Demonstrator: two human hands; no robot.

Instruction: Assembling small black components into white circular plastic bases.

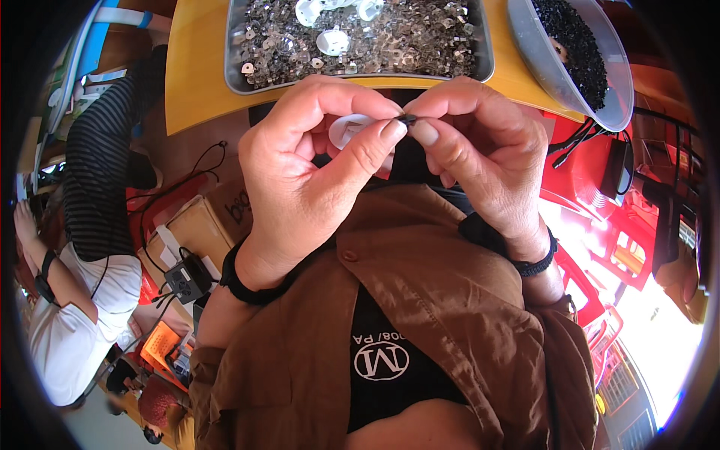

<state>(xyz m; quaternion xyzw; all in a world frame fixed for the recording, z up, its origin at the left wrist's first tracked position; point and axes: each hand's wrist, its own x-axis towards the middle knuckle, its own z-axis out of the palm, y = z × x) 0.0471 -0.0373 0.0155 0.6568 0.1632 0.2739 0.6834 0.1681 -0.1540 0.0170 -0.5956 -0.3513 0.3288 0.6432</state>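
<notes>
My left hand (300,165) and my right hand (484,142) meet in front of my chest, just short of the table edge. Thumb and forefinger of each are closed on a small black piece (407,119), mostly covered by the fingertips; its exact kind cannot be made out. A round white plastic part (346,130) sits inside the curled fingers of my left hand, partly hidden behind the thumb. Beyond my hands, several white plastic parts (333,42) lie on small metal pieces (420,45) in a metal tray (489,52).
The tray stands on a yellow table (196,67). At the table's right edge is a clear plastic bowl (621,90) of small black pieces (577,52). Red plastic stools (626,247) stand right; a cardboard box (199,229) and a person in a white shirt (90,322) are left.
</notes>
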